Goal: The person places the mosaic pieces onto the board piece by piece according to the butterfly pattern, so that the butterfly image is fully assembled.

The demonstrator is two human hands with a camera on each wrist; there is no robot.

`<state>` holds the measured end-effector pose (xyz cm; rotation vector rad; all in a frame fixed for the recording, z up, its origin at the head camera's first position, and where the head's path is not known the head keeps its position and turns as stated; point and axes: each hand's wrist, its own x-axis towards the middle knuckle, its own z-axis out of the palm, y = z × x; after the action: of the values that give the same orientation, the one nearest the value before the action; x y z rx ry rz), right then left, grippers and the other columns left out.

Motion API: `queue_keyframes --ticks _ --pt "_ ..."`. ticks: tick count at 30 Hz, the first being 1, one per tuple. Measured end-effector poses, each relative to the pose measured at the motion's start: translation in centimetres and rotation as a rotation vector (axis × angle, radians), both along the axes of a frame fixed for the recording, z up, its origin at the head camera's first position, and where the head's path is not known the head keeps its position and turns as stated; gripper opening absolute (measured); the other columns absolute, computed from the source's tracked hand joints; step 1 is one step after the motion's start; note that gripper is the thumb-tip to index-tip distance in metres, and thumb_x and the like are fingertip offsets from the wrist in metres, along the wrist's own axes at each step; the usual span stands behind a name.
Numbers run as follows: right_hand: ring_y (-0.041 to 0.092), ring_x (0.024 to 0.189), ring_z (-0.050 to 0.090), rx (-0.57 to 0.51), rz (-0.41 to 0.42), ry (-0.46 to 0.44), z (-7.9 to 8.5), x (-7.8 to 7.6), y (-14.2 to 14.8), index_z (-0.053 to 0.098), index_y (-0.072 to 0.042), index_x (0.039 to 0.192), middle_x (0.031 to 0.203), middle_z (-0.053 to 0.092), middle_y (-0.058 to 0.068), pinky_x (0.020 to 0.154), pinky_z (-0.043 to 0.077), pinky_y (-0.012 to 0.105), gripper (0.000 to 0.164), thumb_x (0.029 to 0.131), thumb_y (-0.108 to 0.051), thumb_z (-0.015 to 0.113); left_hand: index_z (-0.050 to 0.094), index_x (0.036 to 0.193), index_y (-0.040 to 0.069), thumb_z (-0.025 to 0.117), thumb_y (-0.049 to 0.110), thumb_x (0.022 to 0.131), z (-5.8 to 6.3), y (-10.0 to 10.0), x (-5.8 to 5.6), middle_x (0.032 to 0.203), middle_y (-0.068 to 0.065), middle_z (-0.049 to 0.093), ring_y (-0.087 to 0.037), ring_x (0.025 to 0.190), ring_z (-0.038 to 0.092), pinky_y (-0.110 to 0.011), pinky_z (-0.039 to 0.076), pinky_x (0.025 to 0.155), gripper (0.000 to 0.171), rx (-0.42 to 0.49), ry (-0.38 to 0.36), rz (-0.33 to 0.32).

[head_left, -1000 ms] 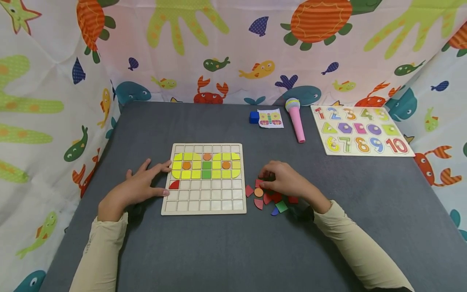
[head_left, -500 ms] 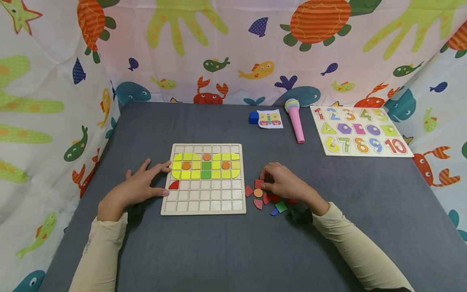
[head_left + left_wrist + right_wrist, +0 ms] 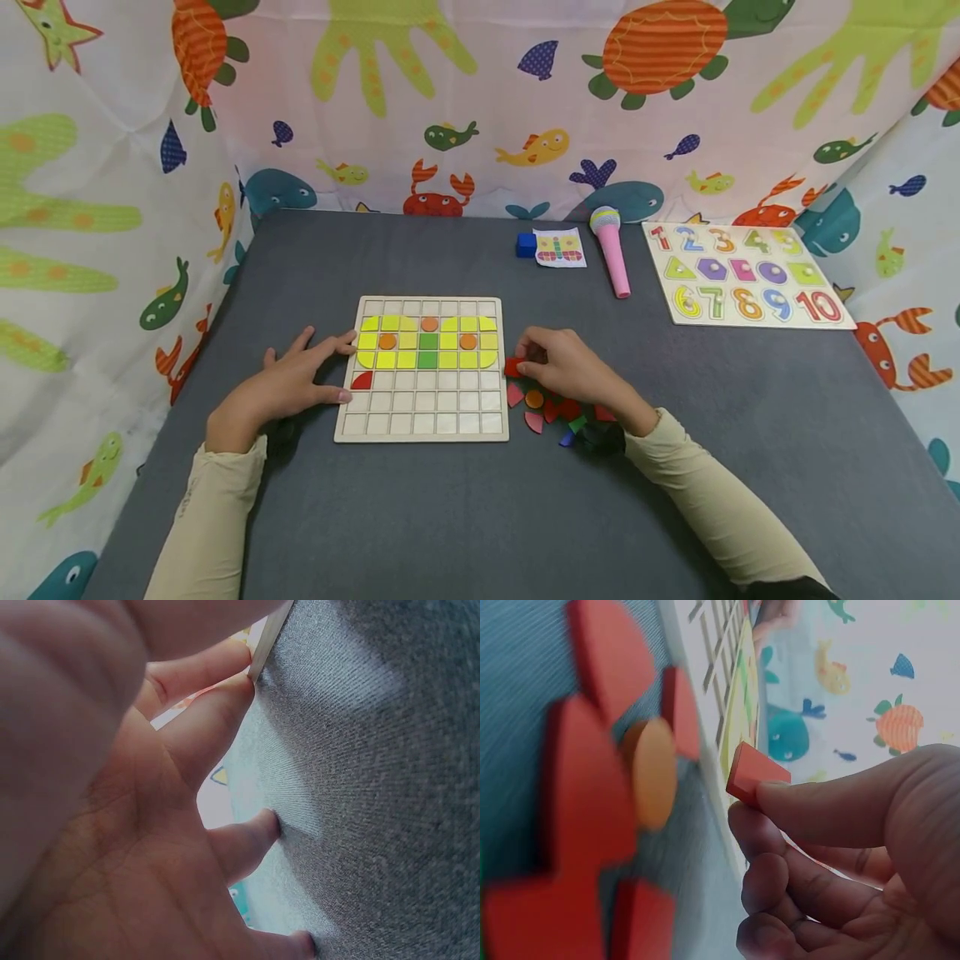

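Observation:
A wooden grid board (image 3: 442,425) lies on the table, its upper part filled with yellow, green and orange tiles. One red quarter-round tile (image 3: 362,381) sits at the left, in the row below them. My left hand (image 3: 288,375) has its fingers spread, the thumb and a fingertip touching the board's left edge; in the left wrist view other fingertips rest on the cloth. Between thumb and forefinger, my right hand (image 3: 573,367) pinches a red square tile (image 3: 751,774), raised just off the board's right edge. Loose red tiles (image 3: 534,422) and an orange round tile (image 3: 534,399) lie below that hand.
A green tile (image 3: 577,424) and a blue tile (image 3: 566,438) lie partly hidden by the right hand. Farther back are a blue block (image 3: 527,245), a pattern card (image 3: 561,248), a pink toy microphone (image 3: 614,258) and a number puzzle board (image 3: 750,275).
My right hand has lifted the red square tile from the pile and moved left with it, towards the board. The left hand keeps its place; the head view has shifted slightly.

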<state>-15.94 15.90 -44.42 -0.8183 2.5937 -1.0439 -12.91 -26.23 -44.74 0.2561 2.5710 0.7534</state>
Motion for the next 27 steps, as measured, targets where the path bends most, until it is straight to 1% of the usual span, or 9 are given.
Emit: queue_keyframes --ticks 4,8,11,16,22,27 --pt "0.017 0.077 0.060 -0.027 0.028 -0.013 0.1 -0.2 -1.8 0.068 -0.007 0.104 0.090 0.068 0.000 0.070 0.055 0.032 0.008 0.100 -0.005 0.074 0.042 0.163 0.018 0.086 0.037 0.092 0.0 -0.1 0.1 0.175 -0.022 0.021 -0.054 0.159 -0.008 -0.087 -0.010 0.109 0.085 0.001 -0.006 0.000" --pt "0.017 0.076 0.059 -0.059 0.059 -0.018 0.3 -0.5 -3.6 0.068 -0.007 0.103 0.088 0.067 0.000 0.066 0.051 0.031 0.007 0.100 -0.004 0.073 0.043 0.162 0.018 0.086 0.037 0.092 -0.1 -0.1 0.0 0.175 -0.022 0.021 -0.054 0.159 -0.008 -0.087 -0.011 0.109 0.085 0.005 -0.010 0.004" --pt "0.017 0.077 0.058 -0.072 0.083 -0.009 0.4 -0.7 -5.1 0.069 -0.008 0.103 0.088 0.066 -0.001 0.067 0.049 0.030 0.007 0.100 -0.004 0.073 0.045 0.161 0.018 0.086 0.037 0.092 0.0 0.0 0.0 0.176 -0.020 0.021 -0.054 0.159 -0.008 -0.087 -0.011 0.109 0.083 0.007 -0.008 0.003" --pt "0.016 0.080 0.060 -0.061 0.121 0.003 0.3 -1.2 -7.5 0.070 -0.008 0.102 0.088 0.067 -0.002 0.072 0.051 0.029 0.006 0.099 -0.005 0.074 0.040 0.165 0.017 0.086 0.037 0.092 0.1 0.1 0.0 0.175 -0.022 0.023 -0.054 0.159 -0.008 -0.087 -0.011 0.109 0.088 0.003 -0.009 0.005" --pt "0.014 0.075 0.058 -0.065 0.173 -0.003 0.4 -1.6 -10.1 0.071 -0.005 0.101 0.084 0.067 -0.003 0.069 0.049 0.027 0.003 0.100 -0.006 0.072 0.036 0.167 0.017 0.087 0.038 0.092 0.3 0.2 0.0 0.174 -0.023 0.023 -0.054 0.159 -0.008 -0.087 -0.011 0.109 0.093 -0.006 -0.017 0.004" --pt "0.015 0.073 0.056 -0.052 0.220 0.005 0.7 -1.8 -12.6 0.069 -0.005 0.100 0.083 0.065 -0.001 0.068 0.046 0.025 0.002 0.100 -0.005 0.071 0.035 0.168 0.016 0.086 0.040 0.092 0.4 0.0 0.0 0.174 -0.024 0.023 -0.055 0.159 -0.008 -0.087 -0.010 0.109 0.094 -0.017 -0.020 -0.001"
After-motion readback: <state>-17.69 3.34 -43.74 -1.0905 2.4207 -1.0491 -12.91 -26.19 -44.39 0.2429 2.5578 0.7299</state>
